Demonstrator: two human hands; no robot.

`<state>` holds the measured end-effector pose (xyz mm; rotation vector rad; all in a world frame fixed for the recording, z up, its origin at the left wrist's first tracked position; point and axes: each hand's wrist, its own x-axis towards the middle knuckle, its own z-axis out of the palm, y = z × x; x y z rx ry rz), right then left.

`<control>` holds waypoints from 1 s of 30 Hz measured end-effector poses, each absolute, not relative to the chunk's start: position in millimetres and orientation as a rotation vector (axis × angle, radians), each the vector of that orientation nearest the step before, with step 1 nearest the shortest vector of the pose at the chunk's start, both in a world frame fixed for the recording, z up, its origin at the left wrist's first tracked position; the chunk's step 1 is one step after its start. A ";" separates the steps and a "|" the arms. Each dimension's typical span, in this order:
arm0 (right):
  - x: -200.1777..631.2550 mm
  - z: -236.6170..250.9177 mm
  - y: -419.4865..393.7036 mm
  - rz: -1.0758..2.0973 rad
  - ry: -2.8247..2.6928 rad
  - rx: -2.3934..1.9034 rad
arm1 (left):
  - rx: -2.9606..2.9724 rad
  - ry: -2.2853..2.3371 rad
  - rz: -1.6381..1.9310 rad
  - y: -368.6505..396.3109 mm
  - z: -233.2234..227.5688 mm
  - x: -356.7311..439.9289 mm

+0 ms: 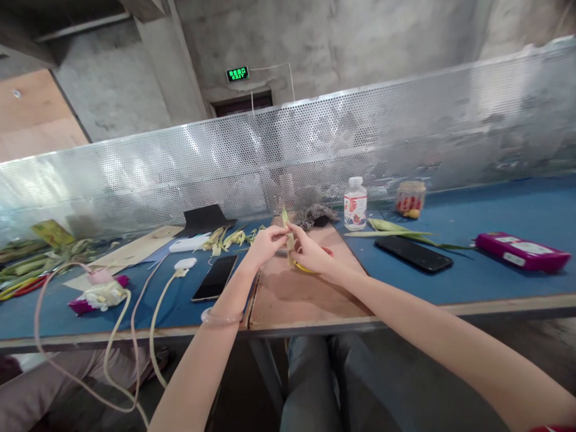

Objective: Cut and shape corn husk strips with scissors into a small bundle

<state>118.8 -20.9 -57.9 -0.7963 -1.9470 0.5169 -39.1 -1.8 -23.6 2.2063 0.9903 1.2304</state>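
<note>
Above the brown board [294, 298] in the middle of the table, both hands meet on a narrow pale-green leaf strip [285, 217]. My left hand [267, 245] pinches it from the left with closed fingers. My right hand [310, 251] grips the same strip from the right, its thumb and fingers pressed together. Part of the strip is hidden by the fingers. Just beneath my right hand, a yellow-and-red handled tool [307, 268] lies on the board, mostly covered. Behind the hands sits a tangle of grey yarn [315, 214].
To the right are a white bottle [355, 206], long green leaves [396, 230], a black phone [413, 254], a purple packet [522, 252] and a jar [410, 198]. Leftward lie another phone [214, 278], cables [158, 318] and leaf scraps [225, 240]. A perforated metal screen [214, 157] stands behind.
</note>
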 end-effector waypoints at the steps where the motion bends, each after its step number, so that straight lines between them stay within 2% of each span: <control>1: 118.6 -57.9 -20.7 0.513 -1.943 -0.802 | 2.201 0.989 1.234 -1.4 -23.9 -39.0; 30: 112.1 -64.0 -16.9 0.238 -2.019 -0.788 | 1.936 1.067 1.428 -0.4 -24.0 -36.7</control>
